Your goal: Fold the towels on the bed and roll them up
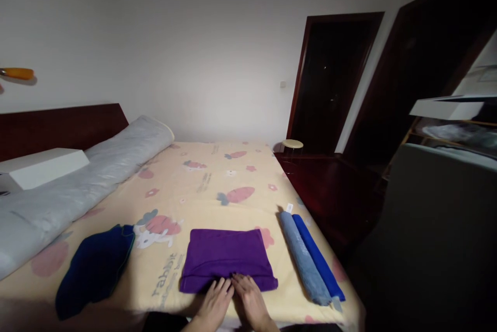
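Observation:
A purple towel lies on the bed in front of me, its near edge turned up into a thick roll or fold. My left hand and my right hand are side by side at the middle of that edge, almost touching. The fingers of both are bent over the roll and pressed onto it; the thumbs are mostly hidden. Right of the towel lie two rolled cloths, one grey-blue with a white tag and one bright blue. A dark blue cloth lies loosely at the left.
Beneath everything is a bed with a cream printed sheet. A long grey roll of bedding runs along the headboard, near a white box. Beyond the bed's right edge stand a round stool and a dark grey panel.

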Demonstrator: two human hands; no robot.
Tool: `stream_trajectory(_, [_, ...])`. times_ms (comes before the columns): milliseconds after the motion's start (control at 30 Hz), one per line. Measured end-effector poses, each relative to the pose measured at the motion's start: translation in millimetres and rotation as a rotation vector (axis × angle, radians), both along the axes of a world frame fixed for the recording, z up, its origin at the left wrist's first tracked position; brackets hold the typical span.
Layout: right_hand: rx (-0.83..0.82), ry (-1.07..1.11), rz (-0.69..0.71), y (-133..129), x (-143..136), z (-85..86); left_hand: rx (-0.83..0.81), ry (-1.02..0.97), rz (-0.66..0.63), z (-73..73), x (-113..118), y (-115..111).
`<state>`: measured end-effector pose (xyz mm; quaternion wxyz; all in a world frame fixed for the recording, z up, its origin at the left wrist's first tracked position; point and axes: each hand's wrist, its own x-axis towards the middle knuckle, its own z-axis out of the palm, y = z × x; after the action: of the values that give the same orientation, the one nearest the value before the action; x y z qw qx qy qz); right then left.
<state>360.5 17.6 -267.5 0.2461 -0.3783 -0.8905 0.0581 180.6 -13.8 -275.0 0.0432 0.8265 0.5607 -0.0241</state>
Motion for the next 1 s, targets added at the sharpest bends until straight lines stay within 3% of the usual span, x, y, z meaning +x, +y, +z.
stream_trajectory(133, [-0.004, -0.022, 0.080, 0, 8, 6.0, -0.037, 0.010, 0.113, 12.3, -12, 2])
stream_trajectory(233, [-0.096, -0.052, 0.097, 0, 25, 18.0, -0.056, -0.034, 0.175, 24.0, -23, 6])
stream_trajectory(400, [-0.266, -0.082, -0.091, 9, 59, 26.0, -0.031, -0.021, 0.297, 31.3, -40, 14])
stream_trajectory(567, [-0.194, -0.065, -0.175, 18, 81, 13.1, 0.018, 0.027, 0.360, 27.2, -60, 19])
stream_trajectory(733, [-0.173, -0.106, -0.252, 14, 61, 8.9, 0.040, 0.001, 0.244, 22.8, -52, 18])
stream_trajectory(900, [-0.233, -0.052, -0.009, 1, 18, 23.8, 0.120, -0.170, -0.080, 18.4, -14, 13])
stream_trajectory(1000, [-0.277, -0.030, 0.022, -1, 6, 28.0, 0.093, -0.212, -0.127, 18.3, -18, 12])
